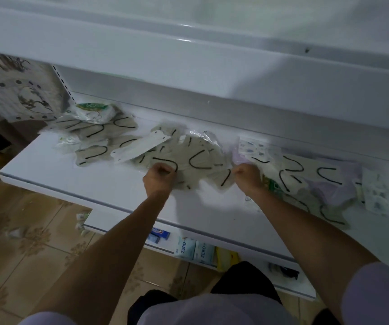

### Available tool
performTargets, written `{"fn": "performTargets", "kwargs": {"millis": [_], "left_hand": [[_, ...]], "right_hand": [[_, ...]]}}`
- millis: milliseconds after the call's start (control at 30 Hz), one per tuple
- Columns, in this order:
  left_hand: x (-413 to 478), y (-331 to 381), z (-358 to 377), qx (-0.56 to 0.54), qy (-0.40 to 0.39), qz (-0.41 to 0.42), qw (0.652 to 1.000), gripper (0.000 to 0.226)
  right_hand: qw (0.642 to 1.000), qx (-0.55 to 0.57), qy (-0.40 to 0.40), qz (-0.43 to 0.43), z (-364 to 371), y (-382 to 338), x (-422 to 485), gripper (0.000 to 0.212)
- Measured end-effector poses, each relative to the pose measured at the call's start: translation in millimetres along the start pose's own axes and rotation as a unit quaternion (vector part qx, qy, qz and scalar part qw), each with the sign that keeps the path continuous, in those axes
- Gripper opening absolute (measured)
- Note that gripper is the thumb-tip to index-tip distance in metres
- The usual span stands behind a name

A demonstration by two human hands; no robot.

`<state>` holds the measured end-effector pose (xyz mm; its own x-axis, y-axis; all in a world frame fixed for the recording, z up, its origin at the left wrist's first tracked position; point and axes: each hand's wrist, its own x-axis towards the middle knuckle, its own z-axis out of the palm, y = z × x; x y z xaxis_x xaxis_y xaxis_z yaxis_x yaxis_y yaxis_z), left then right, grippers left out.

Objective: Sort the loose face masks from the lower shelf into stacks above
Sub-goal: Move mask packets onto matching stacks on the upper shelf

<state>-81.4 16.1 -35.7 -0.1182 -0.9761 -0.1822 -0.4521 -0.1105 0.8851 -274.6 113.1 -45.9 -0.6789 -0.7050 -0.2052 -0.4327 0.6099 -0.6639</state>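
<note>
Several loose grey-green face masks with black ear loops lie spread across a white shelf (95, 184). A middle pile of masks (196, 158) sits between my hands. My left hand (159, 178) is curled and grips the left edge of that pile. My right hand (246, 175) is curled and grips its right edge. One white mask (139, 146) lies slanted on top of the pile. Another heap of masks (95, 137) lies at the left, and more masks (306, 181) at the right.
A white upper shelf (212, 55) overhangs the masks. Patterned white masks (385, 198) and a purple one (334, 186) lie at the far right. A green-labelled packet (92, 111) sits back left. Boxes marked ZERO (193, 249) stand on the shelf below. Tiled floor (24, 231) lies at the left.
</note>
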Motion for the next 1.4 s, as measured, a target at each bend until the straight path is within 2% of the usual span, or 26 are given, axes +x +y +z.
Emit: {"fn": "performTargets", "kwargs": {"millis": [67, 133, 200, 233, 300, 400, 500, 600, 700, 767, 833, 933, 1067, 1167, 1267, 1400], "left_hand": [[-2.1, -12.1, -23.0, 0.022, -0.026, 0.032, 0.999, 0.022], [-3.3, -20.9, -42.6, 0.027, -0.060, 0.033, 0.997, 0.055], [-2.1, -28.0, -57.4, 0.016, -0.081, 0.009, 0.997, 0.089], [-1.6, -31.0, -62.9, 0.018, -0.087, 0.012, 0.996, 0.099], [-0.1, -33.7, -69.2, 0.018, -0.092, 0.020, 0.995, 0.105], [0.8, -31.5, -70.4, 0.018, -0.088, 0.024, 0.996, 0.087], [2.6, -27.7, -70.3, 0.001, -0.104, 0.009, 0.995, 0.042], [8.3, -24.6, -71.7, -0.047, -0.126, -0.004, 0.991, 0.026], [16.5, -26.8, -73.7, -0.066, -0.135, 0.009, 0.989, 0.026], [21.2, -31.7, -73.7, -0.056, -0.147, 0.015, 0.987, 0.031], [22.0, -38.5, -71.5, -0.054, -0.156, 0.019, 0.986, 0.037], [18.7, -46.6, -64.7, -0.039, -0.133, 0.026, 0.990, 0.038], [10.6, -56.0, -58.0, -0.077, -0.089, -0.003, 0.993, 0.039], [14.8, -61.7, -59.6, -0.100, -0.064, -0.021, 0.993, 0.038], [18.8, -55.8, -62.6, 0.015, -0.069, 0.027, 0.997, 0.033], [13.7, -43.1, -70.9, 0.106, -0.072, 0.091, 0.987, 0.038]], "right_hand": [[1.000, 0.023, 0.006, 0.001, 8.4, -10.3, -8.1, 0.025], [0.999, 0.049, 0.010, 0.011, 16.2, -22.3, -16.2, 0.028], [0.997, 0.077, 0.014, 0.018, 22.1, -31.4, -22.1, 0.041], [0.995, 0.093, 0.014, 0.021, 24.0, -35.7, -23.4, 0.045], [0.994, 0.110, 0.012, 0.002, 27.2, -40.2, -23.3, 0.058], [0.989, 0.145, -0.031, -0.012, 25.8, -40.4, -27.5, 0.087], [0.970, 0.217, -0.111, 0.012, 18.4, -35.3, -35.2, 0.097], [0.953, 0.271, -0.137, 0.006, 13.7, -33.1, -35.2, 0.095], [0.955, 0.280, -0.097, 0.028, 14.2, -30.7, -36.9, 0.080], [0.962, 0.263, -0.059, 0.039, 18.6, -22.1, -36.6, 0.064], [0.967, 0.247, -0.048, 0.045, 22.7, -18.2, -40.9, 0.058], [0.970, 0.232, -0.054, 0.050, 31.0, -15.7, -49.1, 0.065], [0.978, 0.203, -0.046, 0.033, 43.4, -11.7, -54.8, 0.066], [0.975, 0.219, -0.045, 0.015, 45.6, -16.1, -53.9, 0.084], [0.976, 0.217, -0.027, -0.011, 43.0, -22.0, -52.0, 0.097], [0.983, 0.178, -0.019, -0.032, 41.1, -21.8, -58.6, 0.094]]}}
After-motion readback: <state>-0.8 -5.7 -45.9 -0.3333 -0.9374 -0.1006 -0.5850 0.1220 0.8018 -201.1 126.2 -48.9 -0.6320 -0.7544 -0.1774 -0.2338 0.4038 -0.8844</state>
